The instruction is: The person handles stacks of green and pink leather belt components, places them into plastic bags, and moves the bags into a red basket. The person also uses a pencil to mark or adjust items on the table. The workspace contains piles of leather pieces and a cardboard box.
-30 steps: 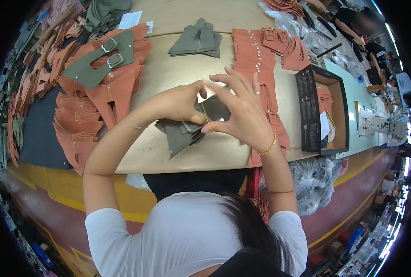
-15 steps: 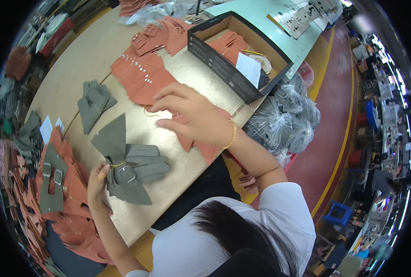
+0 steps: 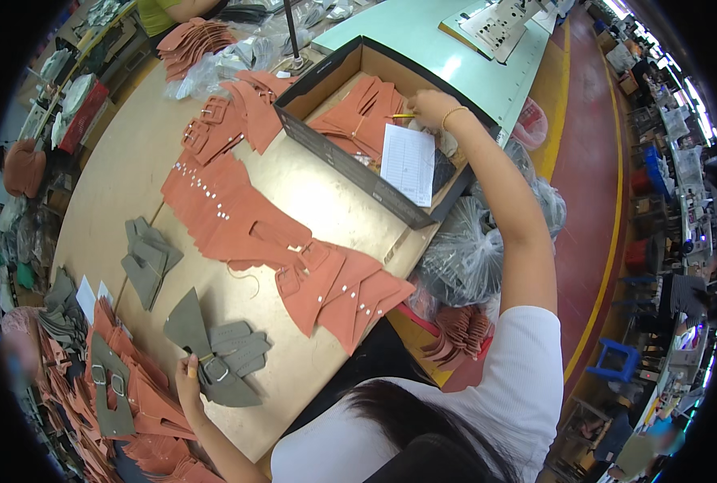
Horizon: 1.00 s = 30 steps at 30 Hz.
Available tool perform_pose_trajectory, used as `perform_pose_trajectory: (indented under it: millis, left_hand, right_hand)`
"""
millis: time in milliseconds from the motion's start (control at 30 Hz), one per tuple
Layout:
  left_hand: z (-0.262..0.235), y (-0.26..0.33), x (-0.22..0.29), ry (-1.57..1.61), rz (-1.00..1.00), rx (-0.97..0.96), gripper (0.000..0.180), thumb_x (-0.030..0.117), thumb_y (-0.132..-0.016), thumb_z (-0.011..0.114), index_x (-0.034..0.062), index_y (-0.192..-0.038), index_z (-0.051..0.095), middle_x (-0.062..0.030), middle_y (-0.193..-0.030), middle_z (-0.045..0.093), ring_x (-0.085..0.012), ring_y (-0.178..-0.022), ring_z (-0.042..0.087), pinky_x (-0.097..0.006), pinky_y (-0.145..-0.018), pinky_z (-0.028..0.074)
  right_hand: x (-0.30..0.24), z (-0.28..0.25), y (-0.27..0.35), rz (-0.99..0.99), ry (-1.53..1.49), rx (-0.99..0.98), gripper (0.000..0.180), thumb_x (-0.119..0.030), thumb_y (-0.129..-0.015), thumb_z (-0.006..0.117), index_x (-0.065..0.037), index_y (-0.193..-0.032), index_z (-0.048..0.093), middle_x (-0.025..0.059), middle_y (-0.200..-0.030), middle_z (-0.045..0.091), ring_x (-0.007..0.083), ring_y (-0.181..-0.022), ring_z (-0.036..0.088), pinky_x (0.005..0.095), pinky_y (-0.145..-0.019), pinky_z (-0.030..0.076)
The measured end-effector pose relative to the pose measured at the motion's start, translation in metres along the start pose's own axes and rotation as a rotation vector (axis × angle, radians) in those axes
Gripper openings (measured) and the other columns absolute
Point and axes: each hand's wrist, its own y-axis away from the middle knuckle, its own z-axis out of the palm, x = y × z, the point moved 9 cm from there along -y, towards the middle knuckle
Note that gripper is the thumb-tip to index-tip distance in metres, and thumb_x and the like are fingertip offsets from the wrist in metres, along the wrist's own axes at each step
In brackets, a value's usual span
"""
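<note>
Left hand (image 3: 188,378): pinches the near-left edge of the buckled bundle between thumb and fingers.
Buckled bundle (image 3: 228,372): grey-green straps on the tabletop (image 3: 105,193), at the left hand's fingertips and well apart from the right hand; a thin yellow band (image 3: 206,359) crosses it beside the buckle.
Right hand (image 3: 434,109): reaches inside the open box (image 3: 342,157), fingers bent, tips at the end of a yellow stick (image 3: 404,116); whether they grip it, one cannot tell.
White sheet (image 3: 407,165): in the box, below the stick.
Second grey-green bundle (image 3: 151,264): beyond the first, apart from both hands.
</note>
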Motion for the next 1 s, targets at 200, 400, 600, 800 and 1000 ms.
perform_pose_trajectory:
  millis: [200,400,600,800,1000]
  left_hand:
    - [-0.006,-0.008,-0.005,0.001,0.015,-0.011,0.036,0.037,-0.092,0.066,0.0018,-0.092,0.059,0.0001,-0.082,0.054,-0.0122,-0.080,0.048,-0.025,-0.078,0.038]
    - [-0.011,-0.012,-0.012,-0.032,-0.013,-0.051,0.029,0.032,-0.092,0.065,0.0046,-0.089,0.056,0.0018,-0.084,0.050,-0.0101,-0.081,0.044,-0.024,-0.075,0.035]
    - [-0.011,-0.008,-0.010,0.021,0.011,-0.004,0.028,0.031,-0.090,0.067,0.0057,-0.089,0.055,0.0024,-0.084,0.048,-0.0092,-0.081,0.043,-0.023,-0.075,0.035]
    - [-0.008,-0.005,-0.005,-0.042,0.003,-0.011,0.032,0.036,-0.091,0.066,0.0068,-0.088,0.053,0.0036,-0.082,0.045,-0.0092,-0.079,0.041,-0.023,-0.074,0.034]
    - [-0.008,-0.002,-0.002,0.037,0.005,0.043,0.025,0.026,-0.088,0.068,0.0056,-0.088,0.054,0.0051,-0.079,0.047,-0.0068,-0.074,0.042,-0.021,-0.068,0.033]
  right_hand:
    - [-0.003,-0.027,-0.001,0.081,0.026,0.125,0.023,-0.022,-0.088,0.061,-0.012,-0.107,0.068,0.0138,-0.094,0.068,0.0336,-0.090,0.067,0.0436,-0.077,0.055]
    - [-0.007,-0.080,0.006,0.014,-0.964,0.251,0.036,-0.014,-0.092,0.054,-0.009,-0.128,0.053,0.0124,-0.088,0.071,0.0269,-0.082,0.071,0.0393,-0.071,0.056]
    - [-0.059,-0.059,-0.044,-0.238,-1.291,0.268,0.023,-0.014,-0.087,0.069,-0.006,-0.103,0.054,0.0076,-0.080,0.068,0.0203,-0.075,0.069,0.0321,-0.068,0.054]
    - [-0.135,-0.011,-0.054,-0.583,-0.318,0.354,0.036,-0.044,-0.093,0.060,-0.010,-0.097,0.049,0.0099,-0.079,0.064,0.0304,-0.077,0.065,0.0413,-0.075,0.051]
    - [-0.124,-0.029,-0.064,-0.468,-0.580,0.084,0.039,-0.044,-0.094,0.057,-0.006,-0.094,0.053,0.0158,-0.078,0.062,0.0344,-0.081,0.064,0.0432,-0.073,0.048]
